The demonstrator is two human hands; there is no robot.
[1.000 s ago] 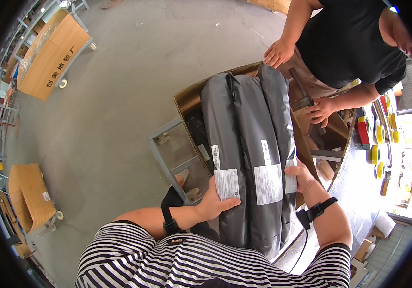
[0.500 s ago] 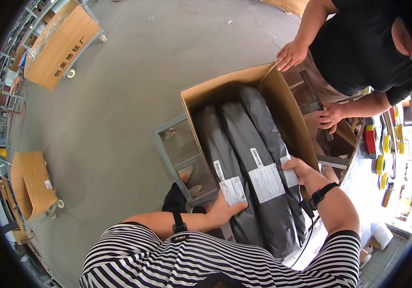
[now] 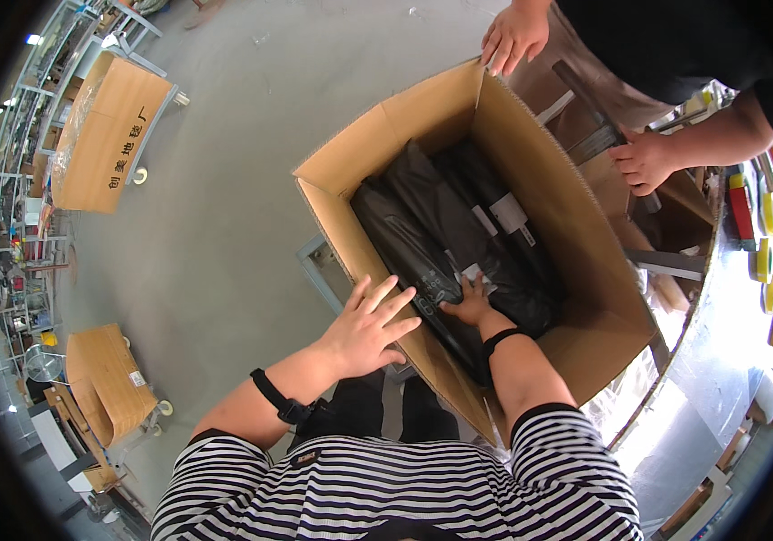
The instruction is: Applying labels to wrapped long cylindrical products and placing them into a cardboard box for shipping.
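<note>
A tall open cardboard box (image 3: pixel 544 171) stands before me, with several long packages in dark grey plastic (image 3: pixel 418 203) lying side by side inside it. White labels show on some of the packages. My right hand (image 3: pixel 469 307) reaches down into the box and lies with fingers apart on top of the packages, near a white label. Just beside the box's left edge, my left hand (image 3: pixel 364 326) is raised with its fingers spread, holding nothing; whether it touches the cardboard I cannot tell.
Across the box, a co-worker's hand (image 3: pixel 517 38) holds its far corner; the other hand (image 3: pixel 646 162) rests on a dark bar (image 3: pixel 598 126). Wood-sided carts (image 3: pixel 116 135) stand at left. A metal worktable (image 3: pixel 675 406) with yellow tape rolls (image 3: pixel 765 263) is at right.
Both hands have let go of the packages, which have sunk deeper into the box. My left hand has moved out to the box's left edge; my right has moved left, onto the packages.
</note>
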